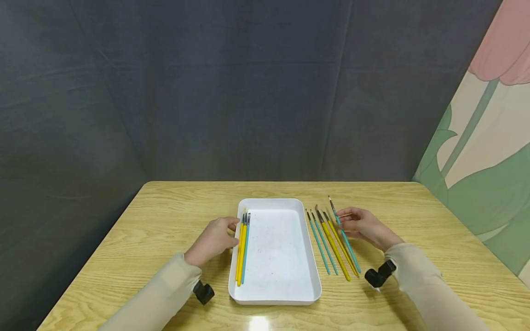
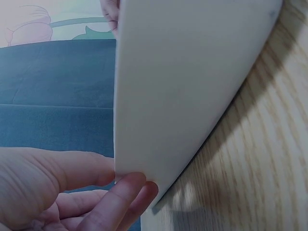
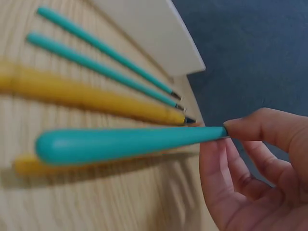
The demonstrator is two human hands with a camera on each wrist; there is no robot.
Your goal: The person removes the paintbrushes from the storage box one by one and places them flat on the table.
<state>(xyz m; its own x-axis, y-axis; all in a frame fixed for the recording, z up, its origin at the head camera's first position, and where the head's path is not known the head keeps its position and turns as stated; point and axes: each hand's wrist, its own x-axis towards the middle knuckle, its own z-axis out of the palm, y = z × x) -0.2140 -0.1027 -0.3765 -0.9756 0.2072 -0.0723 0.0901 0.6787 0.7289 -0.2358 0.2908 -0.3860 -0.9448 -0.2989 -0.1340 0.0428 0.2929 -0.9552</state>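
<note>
Between thumb and fingers, my right hand (image 1: 366, 225) pinches a teal paintbrush (image 1: 349, 250) near its ferrule, bristles pointing away. The right wrist view shows this teal handle (image 3: 115, 144) above a yellow paintbrush (image 3: 29, 166). My left hand (image 1: 213, 239) holds the left wall of a white tray (image 1: 275, 302). In the left wrist view, its thumb reaches the rim and its fingertips (image 2: 132, 183) lie against the outer wall. Two yellow paintbrushes (image 1: 239, 266) and a teal one (image 1: 245, 253) lie along the tray's left side.
Right of the tray, two teal paintbrushes (image 1: 319, 243) and two yellow paintbrushes (image 1: 333, 243) lie in a slanted row on the wooden table (image 1: 165, 220). A dark curtain (image 1: 248, 92) hangs behind the table. A flower-patterned panel (image 1: 488, 151) stands at the right.
</note>
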